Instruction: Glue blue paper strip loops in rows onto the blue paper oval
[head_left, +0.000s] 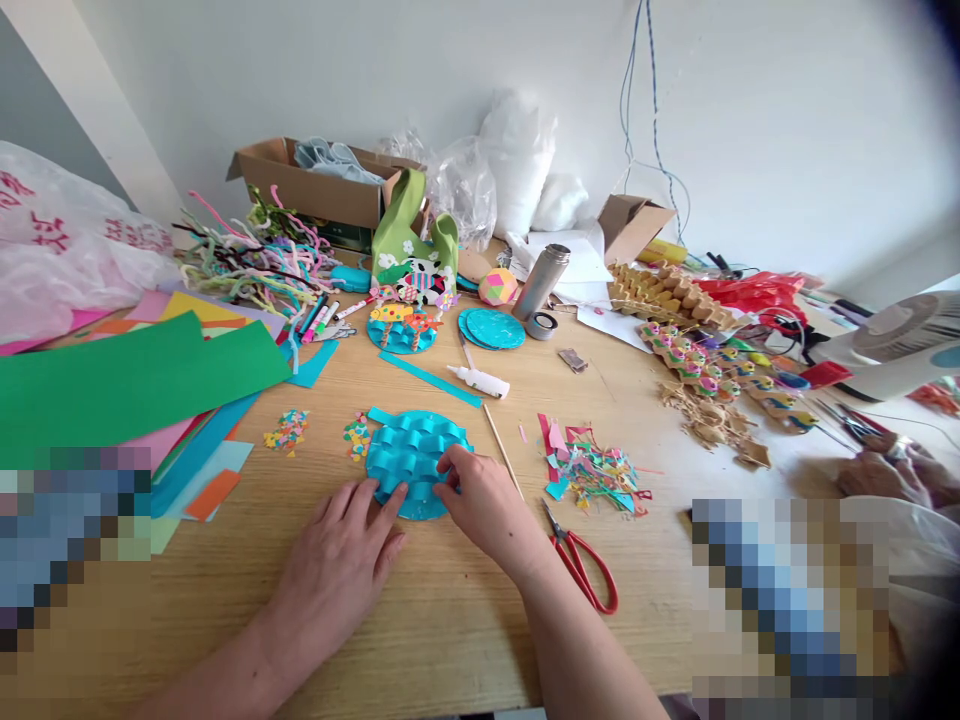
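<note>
A round blue disc (409, 440) with rows of raised, wavy blue paper strips lies on the wooden table. My left hand (337, 545) lies at its lower left, fingers apart, fingertips touching its edge. At the disc's right side my right hand (487, 500) has its thumb and index finger pinched together on a strip. Behind the disc are a loose blue strip (429, 378) and a white glue bottle (484, 382). A thin wooden stick (502, 450) lies to the right, and red-handled scissors (581, 565) rest beside my right forearm.
Coloured paper sheets (135, 385) cover the left side. Paper scraps (600, 475) lie right of the stick, paper dots (287, 430) to the left. A metal flask (541, 282) and a green felt bag (414, 240) stand behind. Another person's hands (896, 465) are at the far right.
</note>
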